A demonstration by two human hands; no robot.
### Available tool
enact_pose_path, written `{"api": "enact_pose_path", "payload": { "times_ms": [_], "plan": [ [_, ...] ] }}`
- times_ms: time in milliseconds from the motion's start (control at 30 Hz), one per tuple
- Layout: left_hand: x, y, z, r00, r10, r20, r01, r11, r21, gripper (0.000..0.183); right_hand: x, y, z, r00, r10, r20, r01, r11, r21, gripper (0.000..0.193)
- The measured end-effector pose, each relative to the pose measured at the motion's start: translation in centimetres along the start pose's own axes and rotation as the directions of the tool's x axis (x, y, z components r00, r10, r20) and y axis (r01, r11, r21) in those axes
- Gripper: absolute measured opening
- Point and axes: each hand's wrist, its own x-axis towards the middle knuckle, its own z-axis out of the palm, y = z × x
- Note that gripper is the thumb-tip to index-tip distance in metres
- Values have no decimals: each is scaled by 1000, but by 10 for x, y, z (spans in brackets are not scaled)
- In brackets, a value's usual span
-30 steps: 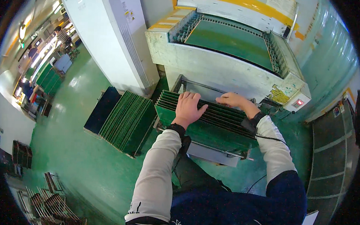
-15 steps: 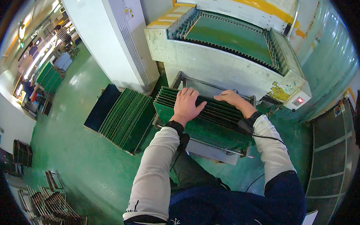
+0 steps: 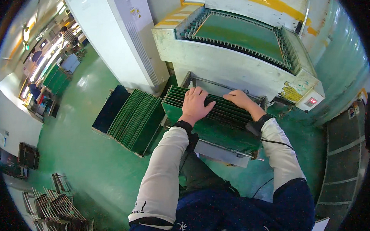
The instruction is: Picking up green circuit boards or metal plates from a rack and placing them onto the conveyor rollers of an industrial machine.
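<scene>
Several thin green panels (image 3: 211, 130) stand on edge, side by side, in a metal rack (image 3: 253, 152) in front of me. My left hand (image 3: 196, 103) lies on their top edges toward the left end, with its fingers stretched out and the thumb held apart. Toward the right end, my right hand (image 3: 243, 102) bends its fingers down at the far panels' top edges and seems to pinch one. Its thumb is hidden. A dark cable trails from a black band on my right wrist.
Beyond the rack stands a pale machine (image 3: 235, 62) with rollers and a flat green panel (image 3: 238, 36) on top. More upright green panels (image 3: 138, 120) fill a second rack at left, beside a white cabinet (image 3: 122, 40). Empty racks (image 3: 57, 204) stand lower left; people work far left.
The whole view has shifted slightly to the right. Both hands keep nearly the same place on the panels, the left one's fingers slightly more bent.
</scene>
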Motion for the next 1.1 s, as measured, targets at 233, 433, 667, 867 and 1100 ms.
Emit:
{"api": "enact_pose_path", "payload": {
  "times_ms": [233,433,667,867,1100],
  "plan": [
    [1,2,2,1000,3,6,-3,1000,2,44,5,0,-5,1000,-24,19,26,988,-150,59],
    [0,-1,6,1000,11,-10,-11,1000,-8,46,-4,-7,-2,999,-31,20,34,983,-179,46],
    [-1,-1,7,999,16,-40,-18,999,-30,47,5,3,-4,992,-89,91,107,969,-224,50],
    [-4,0,6,1000,-13,-24,12,998,-61,46,21,31,-2,1000,19,25,-16,992,-126,58],
    [-3,0,11,999,-38,4,38,995,-90,46,33,44,3,991,85,100,-41,925,-377,53]
  ]
}}
